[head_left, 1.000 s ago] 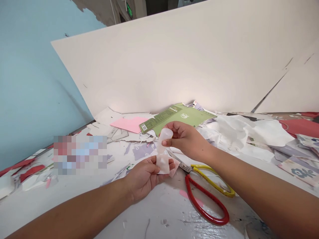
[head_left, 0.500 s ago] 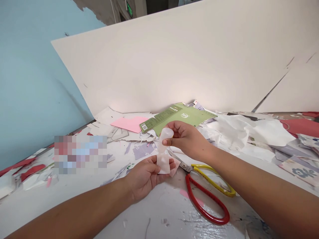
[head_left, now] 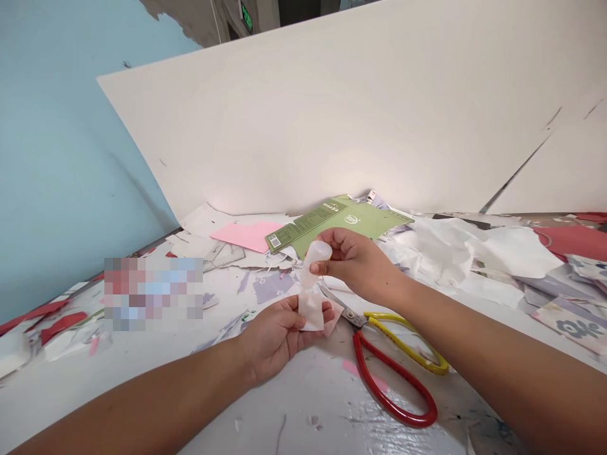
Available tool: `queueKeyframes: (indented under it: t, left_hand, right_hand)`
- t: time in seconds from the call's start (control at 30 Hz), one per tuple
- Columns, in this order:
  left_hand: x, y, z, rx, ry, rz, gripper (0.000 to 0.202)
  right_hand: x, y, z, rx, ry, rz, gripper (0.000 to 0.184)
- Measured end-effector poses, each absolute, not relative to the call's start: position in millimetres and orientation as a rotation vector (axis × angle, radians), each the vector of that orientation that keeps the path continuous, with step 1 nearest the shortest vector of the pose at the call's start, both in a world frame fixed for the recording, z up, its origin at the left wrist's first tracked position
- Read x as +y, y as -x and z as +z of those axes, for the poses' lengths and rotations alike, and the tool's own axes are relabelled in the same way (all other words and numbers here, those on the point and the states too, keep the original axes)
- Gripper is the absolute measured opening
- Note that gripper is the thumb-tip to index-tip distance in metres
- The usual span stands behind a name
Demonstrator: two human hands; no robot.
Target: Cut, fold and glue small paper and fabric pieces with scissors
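My left hand (head_left: 282,328) is closed on a small piece of white paper (head_left: 311,312), pinched between the thumb and fingers. Just above it, my right hand (head_left: 355,262) grips a small translucent white glue bottle (head_left: 315,265). The bottle is tilted with its round base up and its lower end at the paper's top edge; whether they touch, I cannot tell. A pale pink scrap (head_left: 334,318) shows behind the left fingertips. On the table, right of the left hand and under the right forearm, lie scissors (head_left: 361,333) with one red and one yellow handle.
A green printed card (head_left: 332,224) and a pink sheet (head_left: 246,236) lie behind the hands. Crumpled white paper (head_left: 455,243) and red pieces (head_left: 573,243) are heaped at the right. Scraps cover the left side, partly blurred. A white board (head_left: 332,120) stands across the back.
My right hand and the glue bottle have shifted very slightly up and right. The left hand and the paper are almost unchanged.
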State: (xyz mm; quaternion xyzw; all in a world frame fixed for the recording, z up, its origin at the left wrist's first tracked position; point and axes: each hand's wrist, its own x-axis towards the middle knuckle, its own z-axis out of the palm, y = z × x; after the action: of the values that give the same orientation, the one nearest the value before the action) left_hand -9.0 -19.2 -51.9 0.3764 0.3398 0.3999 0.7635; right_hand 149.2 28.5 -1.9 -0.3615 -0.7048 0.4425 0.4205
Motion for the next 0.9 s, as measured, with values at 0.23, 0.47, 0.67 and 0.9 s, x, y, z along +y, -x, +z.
queueKeyframes:
  t: [0.23,0.47,0.67,0.9]
  left_hand:
    - [-19.4,9.4,-49.4,0.684,-0.878,0.841,0.035]
    - [-19.5,9.4,-48.2,0.657,-0.905,0.822,0.035]
    - [-18.9,10.5,-50.0,0.668,-0.895,0.833,0.032]
    - [-18.3,11.1,-51.4,0.687,-0.877,0.856,0.032]
  right_hand:
    - [28.8,-150.3,0.3,-1.789,0.928,1.102,0.022]
    - [30.1,-152.7,3.9,-1.789,0.952,1.09,0.025]
    - [27.5,-154.0,9.1,-1.815,1.011,1.068,0.024]
    - [26.6,-156.2,13.3,-1.834,1.034,1.052,0.022]
